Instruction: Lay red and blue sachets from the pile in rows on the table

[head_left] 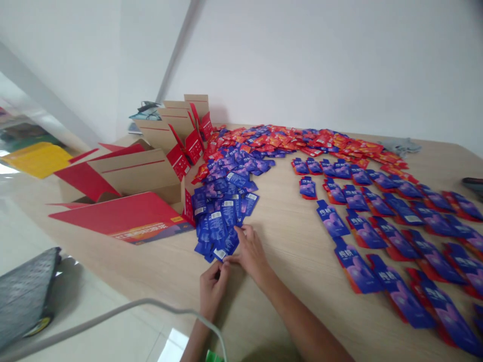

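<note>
A heap of blue sachets (219, 201) lies in front of me, several showing white barcode labels. At its near end my left hand (214, 285) is closed, thumb and fingers pinching the edge of a blue sachet (220, 253). My right hand (251, 251) comes in from the right. Its thumb meets the left thumb at the same sachet, and its bent fingers rest on the sachet's right side. The fingertips are partly hidden, so the grip's exact points are hard to make out.
Open red cardboard boxes (128, 219) stand left of the heap. Red and orange sachets (279, 137) pile up along the back. Rows of paired blue-and-red sachets (354, 198) cover the right side. A grey cable (151, 301) crosses the lower left; a grey cloth (402, 146) lies behind.
</note>
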`<move>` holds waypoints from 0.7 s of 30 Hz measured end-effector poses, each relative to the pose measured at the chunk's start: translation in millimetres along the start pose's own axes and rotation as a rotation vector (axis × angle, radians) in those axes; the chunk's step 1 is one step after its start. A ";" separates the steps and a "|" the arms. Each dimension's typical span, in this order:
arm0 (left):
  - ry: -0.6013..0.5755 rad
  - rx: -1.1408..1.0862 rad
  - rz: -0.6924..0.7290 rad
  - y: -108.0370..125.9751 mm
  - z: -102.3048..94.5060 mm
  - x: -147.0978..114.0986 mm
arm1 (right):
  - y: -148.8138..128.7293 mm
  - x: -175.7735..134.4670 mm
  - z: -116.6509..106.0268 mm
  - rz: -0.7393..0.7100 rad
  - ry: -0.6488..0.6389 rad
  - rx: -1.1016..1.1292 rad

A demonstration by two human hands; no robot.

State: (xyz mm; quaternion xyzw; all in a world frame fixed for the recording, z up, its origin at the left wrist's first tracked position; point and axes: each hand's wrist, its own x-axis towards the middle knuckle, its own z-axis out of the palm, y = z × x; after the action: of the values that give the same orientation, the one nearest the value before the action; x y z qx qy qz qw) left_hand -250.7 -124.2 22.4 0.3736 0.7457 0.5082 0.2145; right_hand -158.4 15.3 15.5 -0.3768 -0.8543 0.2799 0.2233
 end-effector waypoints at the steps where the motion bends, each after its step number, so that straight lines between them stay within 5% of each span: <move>1: 0.021 -0.007 -0.012 -0.3 -0.4 -0.8 | 1.3 1.7 -1.6 0.005 0.004 0.019; 8: 0.148 0.023 -0.043 -0.2 -2.4 -2.4 | 16.1 14.4 -4.8 0.024 0.009 0.062; 21: 0.100 0.513 0.166 -18.8 -17.5 13.3 | 22.4 21.0 -16.3 0.121 -0.066 0.270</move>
State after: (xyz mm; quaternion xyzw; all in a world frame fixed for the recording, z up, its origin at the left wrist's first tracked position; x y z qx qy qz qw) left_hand -277.6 -128.2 12.7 0.4500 0.8267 0.3360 0.0335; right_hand -150.0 49.1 16.8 -0.3846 -0.7916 0.4174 0.2263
